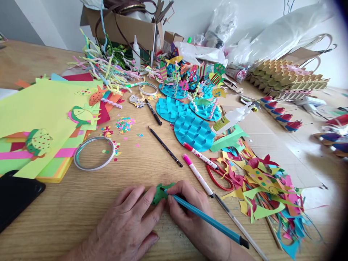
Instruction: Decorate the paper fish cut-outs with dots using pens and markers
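Note:
Close to the table's front edge lies a small green paper cutout (158, 195) with dark marks on it, partly covered by my fingers. My left hand (132, 214) holds it against the table, fingertips on its left and lower side. A blue felt-tip pen (209, 216) is pinched in my right hand (191, 206), its tip touching the cutout and its dark end pointing to the lower right. Just beyond my right hand are a pink-capped marker (198, 175), a red-capped marker (200, 156) and red-handled scissors (221, 177). A black pencil (165, 146) lies farther ahead.
Coloured paper sheets (46, 108) with paper fish are stacked left, near a tape roll (76, 159). Blue woven paper discs (194, 132) and a glue bottle (231, 117) lie ahead. Paper scraps (269, 181) cover the right; egg cartons (288, 78) stand behind.

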A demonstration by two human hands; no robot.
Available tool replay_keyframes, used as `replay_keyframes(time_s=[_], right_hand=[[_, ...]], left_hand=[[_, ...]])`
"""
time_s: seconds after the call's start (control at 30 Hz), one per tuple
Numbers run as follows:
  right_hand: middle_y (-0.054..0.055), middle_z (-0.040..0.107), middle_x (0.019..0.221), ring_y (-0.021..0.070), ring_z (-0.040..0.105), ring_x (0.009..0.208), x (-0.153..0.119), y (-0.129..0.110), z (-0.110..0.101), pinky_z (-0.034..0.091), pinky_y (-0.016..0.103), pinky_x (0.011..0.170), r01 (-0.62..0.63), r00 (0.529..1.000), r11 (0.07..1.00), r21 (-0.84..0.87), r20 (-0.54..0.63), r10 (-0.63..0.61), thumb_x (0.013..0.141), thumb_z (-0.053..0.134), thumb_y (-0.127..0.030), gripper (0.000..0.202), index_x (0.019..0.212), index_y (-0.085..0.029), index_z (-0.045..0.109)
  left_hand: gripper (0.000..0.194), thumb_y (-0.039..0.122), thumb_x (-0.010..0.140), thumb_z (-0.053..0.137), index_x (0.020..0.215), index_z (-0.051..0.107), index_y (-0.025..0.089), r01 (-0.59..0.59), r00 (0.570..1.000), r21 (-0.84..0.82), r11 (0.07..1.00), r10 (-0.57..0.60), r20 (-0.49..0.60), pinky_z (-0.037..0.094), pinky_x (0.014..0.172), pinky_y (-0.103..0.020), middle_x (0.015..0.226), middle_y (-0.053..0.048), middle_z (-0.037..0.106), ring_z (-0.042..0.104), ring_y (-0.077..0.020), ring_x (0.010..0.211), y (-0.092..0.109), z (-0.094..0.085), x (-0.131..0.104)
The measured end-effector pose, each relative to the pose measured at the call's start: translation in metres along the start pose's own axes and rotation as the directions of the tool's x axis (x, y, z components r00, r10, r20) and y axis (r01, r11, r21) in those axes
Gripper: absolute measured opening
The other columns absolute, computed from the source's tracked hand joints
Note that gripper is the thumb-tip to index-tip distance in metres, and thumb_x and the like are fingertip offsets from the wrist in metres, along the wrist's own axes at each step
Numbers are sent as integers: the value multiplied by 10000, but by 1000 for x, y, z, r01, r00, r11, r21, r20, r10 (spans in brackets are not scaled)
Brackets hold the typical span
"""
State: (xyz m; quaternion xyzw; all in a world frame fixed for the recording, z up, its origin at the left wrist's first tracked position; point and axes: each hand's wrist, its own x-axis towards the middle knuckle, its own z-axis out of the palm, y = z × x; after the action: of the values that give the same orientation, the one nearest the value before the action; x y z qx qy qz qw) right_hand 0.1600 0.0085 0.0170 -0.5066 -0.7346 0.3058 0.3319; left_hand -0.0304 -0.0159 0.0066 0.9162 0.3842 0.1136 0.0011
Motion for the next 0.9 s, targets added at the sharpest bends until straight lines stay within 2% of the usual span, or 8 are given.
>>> replay_keyframes(time_s=[0.53,0.9], right_hand=[[-38,570,573,106,551,503,0,1,1,396,186,462,15,1000,1000,11,8,-15,790,504,-131,107,743,-196,575],[-43,553,562,105,556,506,1,3,2,391,181,458,32,999,999,12,-12,-32,792,506,-125,106,747,-194,573]], left_hand=[[437,517,996,383,1261,585,234,6,999,5,1000,-5,-39,338,942,-380,1233,-39,619,485,-238,1082,-1,2,-1],[437,524,991,396,1248,594,231,4,999,11,1000,-4,-39,333,938,-387,1232,-39,622,485,-242,1080,-1,-1,-1]])
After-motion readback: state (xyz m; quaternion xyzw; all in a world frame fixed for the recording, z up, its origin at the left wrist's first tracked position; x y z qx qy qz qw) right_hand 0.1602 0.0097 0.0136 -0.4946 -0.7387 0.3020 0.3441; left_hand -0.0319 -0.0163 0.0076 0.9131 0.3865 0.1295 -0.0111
